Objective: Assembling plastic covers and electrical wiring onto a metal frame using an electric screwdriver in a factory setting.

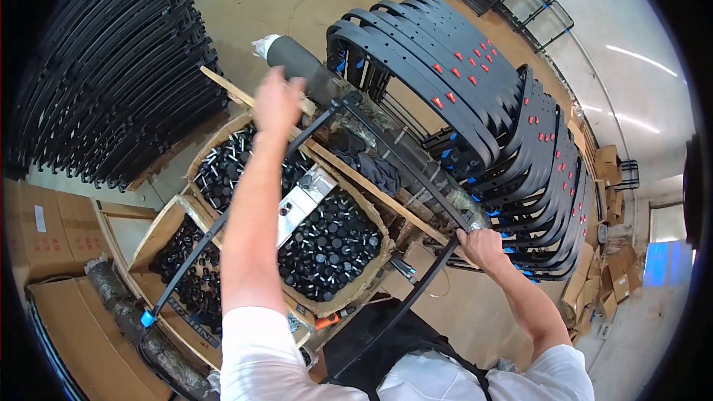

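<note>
A black metal tube frame [428,272] lies across the workbench, its corner end pointing away from me. My right hand [483,247] is closed around the frame at its right corner. My left hand [278,108] is raised over the far side of the bench, near the frame's far corner, and its fingers are smeared by motion. Below my left forearm are cartons of black round-headed screws [330,245] with silver shanks. A white box [306,202] sits among them. A blue piece [147,319] is on the frame's near-left end.
Stacked black curved panels [438,67] with red tabs stand at the right. Tall rows of black frames [111,67] stand at the left. A grey roll [301,63] lies beyond the bench. Cardboard boxes [56,230] are at lower left, and a wooden rail [371,189] edges the bench.
</note>
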`<state>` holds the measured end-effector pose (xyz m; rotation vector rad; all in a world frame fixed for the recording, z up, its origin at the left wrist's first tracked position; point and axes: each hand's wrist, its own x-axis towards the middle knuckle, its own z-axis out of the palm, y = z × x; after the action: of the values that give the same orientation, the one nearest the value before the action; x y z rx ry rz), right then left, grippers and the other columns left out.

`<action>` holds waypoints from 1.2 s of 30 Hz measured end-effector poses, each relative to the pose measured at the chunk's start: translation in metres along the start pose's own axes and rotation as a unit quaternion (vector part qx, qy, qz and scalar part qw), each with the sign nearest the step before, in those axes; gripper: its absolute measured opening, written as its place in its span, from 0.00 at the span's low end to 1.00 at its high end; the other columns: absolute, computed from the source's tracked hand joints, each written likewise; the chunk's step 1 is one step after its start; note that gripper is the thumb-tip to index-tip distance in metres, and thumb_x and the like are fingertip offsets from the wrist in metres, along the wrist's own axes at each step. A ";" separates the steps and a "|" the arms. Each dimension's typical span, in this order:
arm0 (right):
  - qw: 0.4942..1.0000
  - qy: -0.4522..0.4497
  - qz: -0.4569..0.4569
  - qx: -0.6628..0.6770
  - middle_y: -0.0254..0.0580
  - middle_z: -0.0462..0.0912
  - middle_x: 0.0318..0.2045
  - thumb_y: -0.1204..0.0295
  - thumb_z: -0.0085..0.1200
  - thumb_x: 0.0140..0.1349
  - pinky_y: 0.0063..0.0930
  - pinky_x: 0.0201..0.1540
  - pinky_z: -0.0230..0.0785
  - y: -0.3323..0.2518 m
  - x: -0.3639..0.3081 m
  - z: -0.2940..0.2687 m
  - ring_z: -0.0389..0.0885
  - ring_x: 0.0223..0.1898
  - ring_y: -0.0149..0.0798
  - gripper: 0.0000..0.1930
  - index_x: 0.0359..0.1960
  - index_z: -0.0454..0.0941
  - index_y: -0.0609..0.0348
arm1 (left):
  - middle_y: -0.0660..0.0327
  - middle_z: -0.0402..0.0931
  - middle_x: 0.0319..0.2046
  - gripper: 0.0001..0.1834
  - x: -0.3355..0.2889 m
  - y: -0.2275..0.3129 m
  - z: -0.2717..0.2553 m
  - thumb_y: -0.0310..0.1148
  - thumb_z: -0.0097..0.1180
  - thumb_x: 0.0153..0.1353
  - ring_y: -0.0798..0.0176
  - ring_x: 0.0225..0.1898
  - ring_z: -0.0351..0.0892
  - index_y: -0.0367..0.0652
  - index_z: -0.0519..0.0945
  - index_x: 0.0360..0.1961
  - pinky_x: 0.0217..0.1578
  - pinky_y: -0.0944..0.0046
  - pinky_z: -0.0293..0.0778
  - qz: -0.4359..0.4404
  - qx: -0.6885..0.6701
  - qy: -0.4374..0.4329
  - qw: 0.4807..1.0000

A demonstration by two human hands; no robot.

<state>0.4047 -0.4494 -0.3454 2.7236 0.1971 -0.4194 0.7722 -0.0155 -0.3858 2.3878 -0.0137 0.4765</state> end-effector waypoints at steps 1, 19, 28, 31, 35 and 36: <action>1.000 -0.002 -0.015 -0.009 0.46 0.84 0.18 0.53 0.51 0.76 0.43 0.21 0.78 -0.001 0.001 0.007 0.87 0.21 0.48 0.26 0.24 0.87 0.56 | 0.45 0.82 0.57 0.37 -0.009 0.019 0.015 0.56 0.65 0.66 0.40 0.60 0.81 0.42 0.74 0.68 0.59 0.44 0.77 0.048 0.022 -0.004 0.999; 0.987 0.001 0.087 0.133 0.59 0.88 0.27 0.46 0.60 0.67 0.53 0.36 0.83 -0.010 0.002 -0.035 0.89 0.31 0.61 0.27 0.35 0.82 0.66 | 0.54 0.89 0.47 0.16 -0.002 0.071 0.051 0.40 0.58 0.69 0.50 0.51 0.88 0.45 0.87 0.52 0.53 0.50 0.81 0.165 0.226 -0.240 0.930; 0.989 -0.012 0.069 0.132 0.60 0.87 0.26 0.46 0.56 0.68 0.50 0.35 0.83 -0.011 -0.004 -0.030 0.90 0.32 0.60 0.27 0.32 0.85 0.64 | 0.48 0.84 0.55 0.27 -0.003 0.084 0.037 0.42 0.52 0.70 0.47 0.58 0.83 0.41 0.76 0.67 0.59 0.48 0.77 0.052 0.234 -0.326 0.915; 0.990 -0.073 0.073 0.092 0.60 0.87 0.25 0.41 0.62 0.61 0.50 0.38 0.83 -0.002 -0.005 -0.028 0.90 0.33 0.61 0.32 0.31 0.87 0.66 | 0.51 0.86 0.55 0.25 -0.011 0.066 0.047 0.43 0.52 0.71 0.48 0.58 0.85 0.42 0.78 0.63 0.57 0.52 0.76 0.188 0.253 -0.276 0.908; 0.989 -0.046 0.076 0.116 0.60 0.87 0.26 0.37 0.65 0.56 0.49 0.38 0.84 -0.002 -0.008 -0.037 0.90 0.33 0.60 0.35 0.30 0.87 0.66 | 0.49 0.87 0.52 0.30 -0.003 0.100 0.027 0.53 0.54 0.72 0.48 0.56 0.87 0.41 0.78 0.64 0.56 0.50 0.80 0.113 0.242 -0.317 0.910; 0.988 -0.051 0.081 0.117 0.60 0.87 0.26 0.37 0.65 0.56 0.49 0.38 0.84 0.000 -0.010 -0.037 0.90 0.33 0.60 0.35 0.30 0.87 0.66 | 0.49 0.88 0.52 0.31 0.002 0.101 0.025 0.56 0.53 0.74 0.49 0.56 0.87 0.43 0.78 0.64 0.57 0.50 0.80 0.073 0.225 -0.344 0.909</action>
<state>0.4049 -0.4356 -0.3097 2.9077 -0.1089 -0.5656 0.7684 -0.1077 -0.3386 2.8996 -0.4451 -0.3650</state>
